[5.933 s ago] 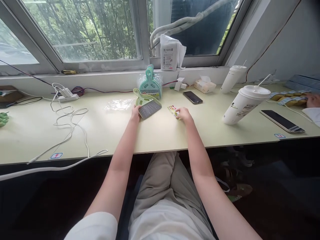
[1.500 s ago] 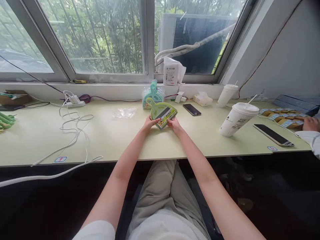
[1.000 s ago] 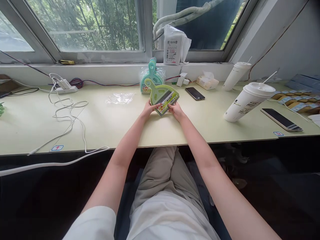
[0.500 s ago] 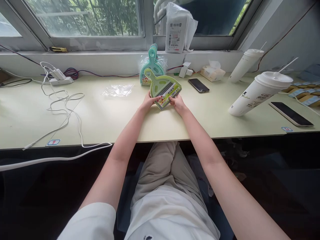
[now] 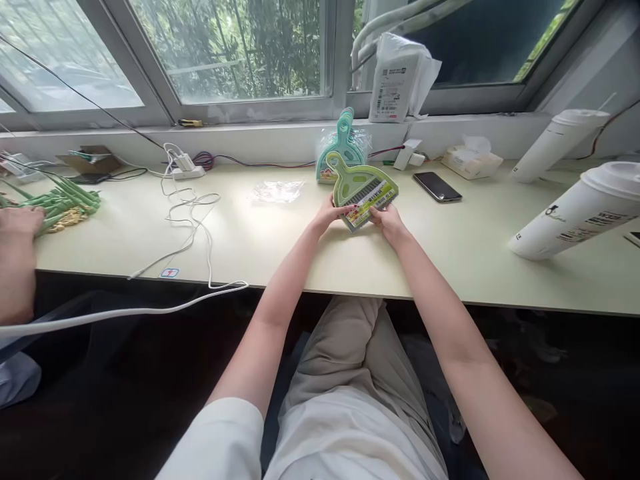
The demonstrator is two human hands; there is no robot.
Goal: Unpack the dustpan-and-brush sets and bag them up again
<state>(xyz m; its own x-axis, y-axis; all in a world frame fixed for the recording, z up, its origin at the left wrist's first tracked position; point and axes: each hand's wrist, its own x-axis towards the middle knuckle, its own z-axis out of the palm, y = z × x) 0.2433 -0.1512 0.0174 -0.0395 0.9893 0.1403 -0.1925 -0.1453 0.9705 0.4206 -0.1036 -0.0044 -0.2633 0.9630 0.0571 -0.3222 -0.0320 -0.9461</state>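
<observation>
Between my two hands is a green mini dustpan and brush set [image 5: 361, 187], tilted, with a printed label band across its dark bristles. My left hand [image 5: 331, 215] grips its lower left edge, thumb over the label. On the lower right side, my right hand [image 5: 390, 221] holds it with the thumb in front; the other fingers are mostly hidden behind. Just behind stands a stack of teal dustpan sets [image 5: 344, 143] in clear plastic. A crumpled clear plastic wrapper [image 5: 278, 192] lies to the left on the table.
White cables [image 5: 193, 220] trail over the table's left side. Farther left, another person's hand [image 5: 20, 223] rests by green stalks [image 5: 67, 200]. To the right are a black phone [image 5: 437, 187], a tissue pack [image 5: 471, 160] and tall white cups [image 5: 575, 213].
My view has turned left, bringing the other person's hand and the green stalks into sight. Both hands keep hold of the green dustpan set in much the same pose.
</observation>
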